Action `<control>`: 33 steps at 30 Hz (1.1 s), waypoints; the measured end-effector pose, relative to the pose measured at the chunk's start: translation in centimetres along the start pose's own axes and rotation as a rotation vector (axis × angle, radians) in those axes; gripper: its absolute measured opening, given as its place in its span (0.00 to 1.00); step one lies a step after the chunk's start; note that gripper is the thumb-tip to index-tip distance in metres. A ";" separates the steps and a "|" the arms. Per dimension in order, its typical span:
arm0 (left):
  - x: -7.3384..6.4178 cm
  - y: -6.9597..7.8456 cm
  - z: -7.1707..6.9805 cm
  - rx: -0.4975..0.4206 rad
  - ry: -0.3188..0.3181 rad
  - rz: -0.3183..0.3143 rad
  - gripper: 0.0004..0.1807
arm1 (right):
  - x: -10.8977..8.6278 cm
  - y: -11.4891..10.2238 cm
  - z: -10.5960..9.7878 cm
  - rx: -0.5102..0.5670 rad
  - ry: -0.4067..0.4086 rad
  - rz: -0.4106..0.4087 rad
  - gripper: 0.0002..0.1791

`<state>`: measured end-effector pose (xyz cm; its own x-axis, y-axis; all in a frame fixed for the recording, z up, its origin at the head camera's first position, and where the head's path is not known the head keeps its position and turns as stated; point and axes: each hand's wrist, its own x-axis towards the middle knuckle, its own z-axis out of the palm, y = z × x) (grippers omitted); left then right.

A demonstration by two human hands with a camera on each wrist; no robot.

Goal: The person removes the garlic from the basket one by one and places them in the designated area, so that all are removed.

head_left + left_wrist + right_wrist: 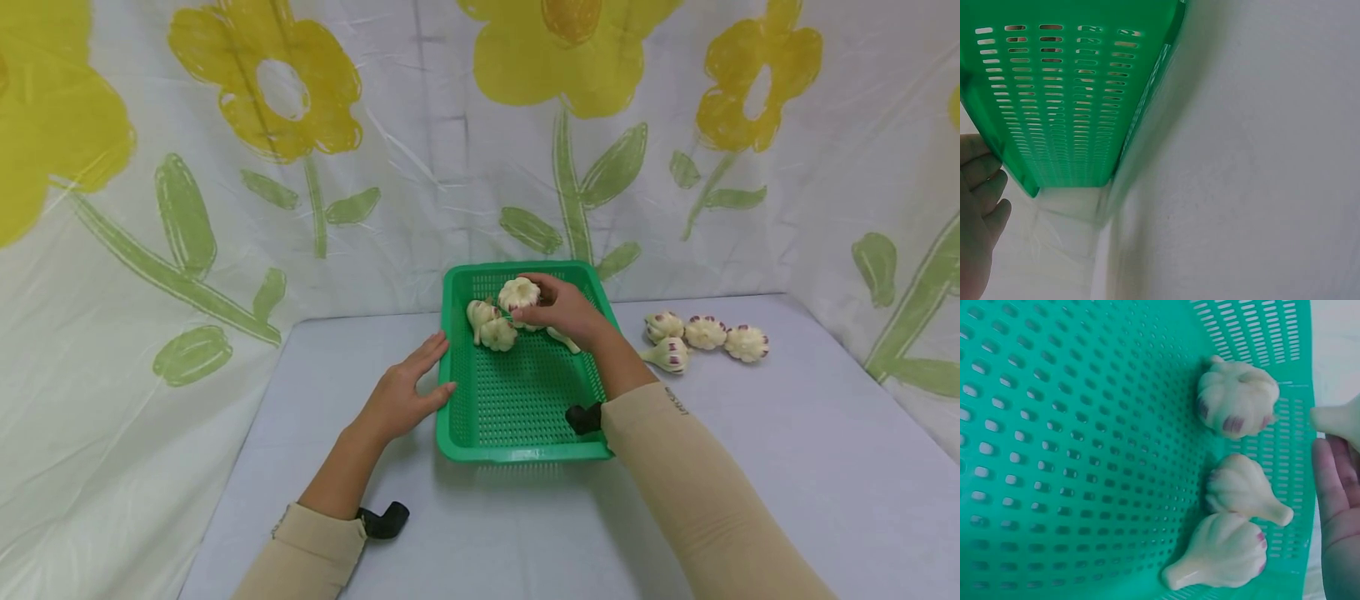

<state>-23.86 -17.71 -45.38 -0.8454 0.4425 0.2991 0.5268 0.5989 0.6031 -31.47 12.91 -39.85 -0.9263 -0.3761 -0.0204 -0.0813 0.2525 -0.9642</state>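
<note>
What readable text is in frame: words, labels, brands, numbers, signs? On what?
Right sleeve: dark lettering, too small and blurred to read.
Left sleeve: small dark marks, possibly lettering, unreadable.
Green basket, garlic bulbs: none visible.
Nothing legible enough to quote.

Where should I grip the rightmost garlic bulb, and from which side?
Probably around the rounded body of the rightmost garlic bulb, coming from the right: its bulging sides should offer purchase, and the neighbouring bulb sits close on its left.
</note>
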 end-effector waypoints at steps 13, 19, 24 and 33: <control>0.0 0.1 -0.1 0.008 0.012 0.016 0.37 | 0.1 -0.6 -0.1 0.053 0.131 -0.009 0.43; 0.0 0.2 -0.1 0.007 0.011 0.020 0.37 | -0.2 -0.9 -0.1 0.054 0.155 -0.023 0.42; -0.2 0.1 0.0 0.002 0.007 0.019 0.38 | -0.5 -1.7 -0.1 0.047 0.174 -0.049 0.41; -0.1 0.2 -0.1 0.006 0.018 0.024 0.37 | -1.5 -4.0 -1.8 0.040 0.182 -0.094 0.41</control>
<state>-23.69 -17.69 -45.25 -0.8340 0.4448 0.3264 0.5473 0.5923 0.5914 -30.43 14.11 -35.48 -0.9668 -0.2283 0.1149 -0.1593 0.1865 -0.9695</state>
